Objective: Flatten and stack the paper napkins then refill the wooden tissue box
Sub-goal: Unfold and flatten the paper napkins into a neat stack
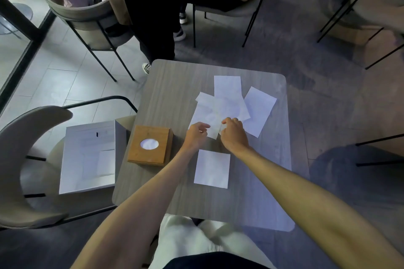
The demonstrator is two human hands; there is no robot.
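Observation:
Several white paper napkins (227, 102) lie loosely overlapped on the far half of the grey table (166, 94). My left hand (195, 135) and my right hand (234, 133) pinch the near corners of the nearest napkin (207, 118) of that pile. One flat napkin (212, 168) lies alone nearer to me, between my forearms. The wooden tissue box (149, 145) stands at the table's left edge, lid on, with white paper showing in its oval hole.
A white open cardboard box (89, 157) sits on a curved-back chair (24, 159) to the left of the table. One person stands and another sits just beyond the far edge. More chairs stand at the back left and right.

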